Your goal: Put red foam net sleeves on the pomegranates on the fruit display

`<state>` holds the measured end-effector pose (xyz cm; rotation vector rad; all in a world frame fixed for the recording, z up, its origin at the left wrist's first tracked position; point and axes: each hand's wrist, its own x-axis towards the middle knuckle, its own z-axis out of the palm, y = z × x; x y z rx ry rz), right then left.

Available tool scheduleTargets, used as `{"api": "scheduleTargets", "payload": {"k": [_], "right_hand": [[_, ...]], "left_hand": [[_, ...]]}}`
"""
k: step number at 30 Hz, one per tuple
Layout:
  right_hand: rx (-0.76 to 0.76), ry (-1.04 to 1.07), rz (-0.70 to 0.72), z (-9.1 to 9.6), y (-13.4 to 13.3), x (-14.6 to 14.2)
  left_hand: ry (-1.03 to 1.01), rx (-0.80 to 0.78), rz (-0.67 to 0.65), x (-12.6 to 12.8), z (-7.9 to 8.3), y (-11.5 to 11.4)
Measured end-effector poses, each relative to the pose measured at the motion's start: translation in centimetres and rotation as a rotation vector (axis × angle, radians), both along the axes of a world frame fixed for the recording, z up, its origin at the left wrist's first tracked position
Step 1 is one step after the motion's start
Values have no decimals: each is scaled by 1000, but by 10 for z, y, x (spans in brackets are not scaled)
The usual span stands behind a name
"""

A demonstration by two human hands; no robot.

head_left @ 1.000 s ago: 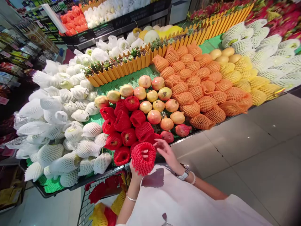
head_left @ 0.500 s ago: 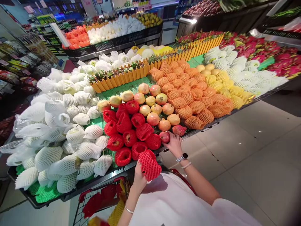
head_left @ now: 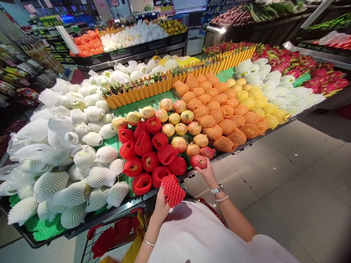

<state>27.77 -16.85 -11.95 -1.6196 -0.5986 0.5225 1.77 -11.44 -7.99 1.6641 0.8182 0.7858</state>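
- Right hand (head_left: pixel 206 172): fingers curled round the near side of a red pomegranate (head_left: pixel 197 162), located at the front rim (head_left: pixel 120 209) of the display, just beside the paler pomegranates (head_left: pixel 193 149)
- Left hand (head_left: pixel 161 204): fingers closed round a red foam net (head_left: pixel 173 190), held in front of the red-netted fruit (head_left: pixel 150 161); whether it contains anything cannot be told
- Possible fault, right: a one-sided grip on smooth skin could let the fruit slip over the rim towards the floor (head_left: pixel 263 190)
- Possible fault, left: too firm a squeeze could crumple the net
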Motion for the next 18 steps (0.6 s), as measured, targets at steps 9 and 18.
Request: {"api": "scheduleTargets", "payload": {"k": [9,18], "right_hand": [[327,432,-66,12,-4,-21],[511,913,300,70,-6,-55]], "left_hand": [[-5,36,44,17,0,9],[-15,289,23,15,6,25]]}}
